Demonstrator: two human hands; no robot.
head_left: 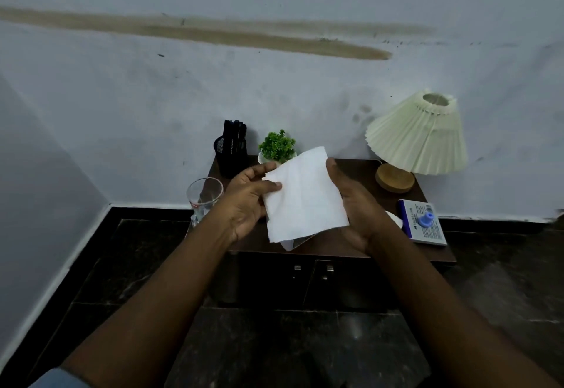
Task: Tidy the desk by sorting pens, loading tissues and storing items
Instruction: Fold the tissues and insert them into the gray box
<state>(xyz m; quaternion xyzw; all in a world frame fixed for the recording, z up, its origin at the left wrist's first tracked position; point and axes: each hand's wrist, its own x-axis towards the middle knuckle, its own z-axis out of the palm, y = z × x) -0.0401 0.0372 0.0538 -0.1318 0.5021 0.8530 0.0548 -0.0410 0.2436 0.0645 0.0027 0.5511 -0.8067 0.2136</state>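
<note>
Left grip (248, 201): thumb pressed down on the left edge of the tissue (305, 198), fingers curled behind it, so the sheet is pinched. Right grip (352, 201): palm turned inward against the sheet's right edge, thumb upright along that edge; the fingers are hidden behind the paper, and the hand cups and holds the sheet.

Tissue: one white square sheet, flat and unfolded, held in the air between both hands above the middle of the desk (351, 168), tilted slightly. Under its lower edge a pale corner (300, 241) of something shows; I cannot tell what it is.

On the desk:
- back left, a black mesh pen holder (229, 160) with dark pens (233, 134) standing upright in it
- just beside it to the right, a small green plant (277, 145), partly behind the tissue
- front left corner, a clear glass (204, 198), upright
- back right, a lamp (418, 137) with pleated cream shade tilted on a round wooden base
- front right, a blue-and-white box (424, 226) lying flat, with a small blue object (425, 219) on top
</note>
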